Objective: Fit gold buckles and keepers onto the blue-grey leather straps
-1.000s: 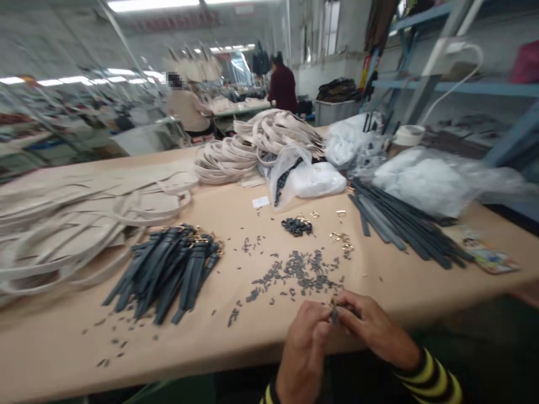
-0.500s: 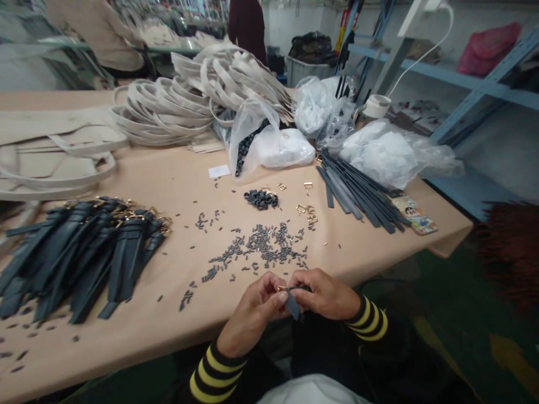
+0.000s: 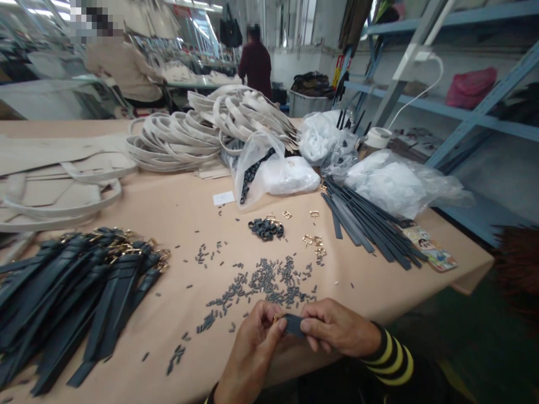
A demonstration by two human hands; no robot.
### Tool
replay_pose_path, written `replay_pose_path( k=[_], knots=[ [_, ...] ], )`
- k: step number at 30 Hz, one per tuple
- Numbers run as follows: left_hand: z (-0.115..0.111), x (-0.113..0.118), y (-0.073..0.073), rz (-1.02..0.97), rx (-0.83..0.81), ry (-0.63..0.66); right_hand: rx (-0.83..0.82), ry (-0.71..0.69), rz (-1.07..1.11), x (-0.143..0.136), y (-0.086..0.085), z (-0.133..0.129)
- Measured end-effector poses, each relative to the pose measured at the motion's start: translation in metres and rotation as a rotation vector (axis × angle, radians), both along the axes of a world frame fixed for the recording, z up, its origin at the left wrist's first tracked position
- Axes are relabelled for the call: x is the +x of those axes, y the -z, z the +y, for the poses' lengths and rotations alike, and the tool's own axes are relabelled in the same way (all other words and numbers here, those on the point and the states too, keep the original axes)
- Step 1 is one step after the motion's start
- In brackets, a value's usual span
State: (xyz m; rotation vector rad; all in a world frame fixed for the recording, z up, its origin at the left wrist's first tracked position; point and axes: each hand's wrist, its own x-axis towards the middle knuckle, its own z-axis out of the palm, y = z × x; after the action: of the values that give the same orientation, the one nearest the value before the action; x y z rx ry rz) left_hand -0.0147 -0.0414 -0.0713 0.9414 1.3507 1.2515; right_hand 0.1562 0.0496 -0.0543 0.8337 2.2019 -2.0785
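Note:
Between my two hands, just over the table's near edge, is a short dark grey strap (image 3: 293, 325) with a bit of gold metal at its left end, mostly hidden by fingers. My left hand (image 3: 255, 345) pinches that metal end. The thumb and fingers of my right hand (image 3: 343, 330) grip the strap's other end. Just beyond the hands lie many small dark cut pieces (image 3: 267, 280), scattered loosely. Farther back are a heap of dark strap loops (image 3: 265, 229) and several gold buckles (image 3: 319, 242).
Finished-looking buckled straps (image 3: 120, 280) are heaped at left. Long dark strips (image 3: 368, 224) lie at right beside a patterned card (image 3: 433, 249). Plastic bags (image 3: 290, 175) and coiled pale straps (image 3: 177, 140) line the back. Two people (image 3: 256, 64) are in the background.
The view has tilted up, so the table sits lower in the picture. The strap hung downward before and now stretches sideways between my hands, with my right hand holding its end.

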Motion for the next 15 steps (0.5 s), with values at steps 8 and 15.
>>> replay_pose_path(
  k=[8,15],
  knots=[
    [0.027,-0.026,-0.005,0.107,-0.123,0.258,0.494,-0.082,0.004,-0.027,-0.017,0.024],
    [0.036,-0.026,-0.002,0.127,-0.205,0.126,0.759,0.214,-0.195,-0.065,-0.021,0.107]
  ],
)
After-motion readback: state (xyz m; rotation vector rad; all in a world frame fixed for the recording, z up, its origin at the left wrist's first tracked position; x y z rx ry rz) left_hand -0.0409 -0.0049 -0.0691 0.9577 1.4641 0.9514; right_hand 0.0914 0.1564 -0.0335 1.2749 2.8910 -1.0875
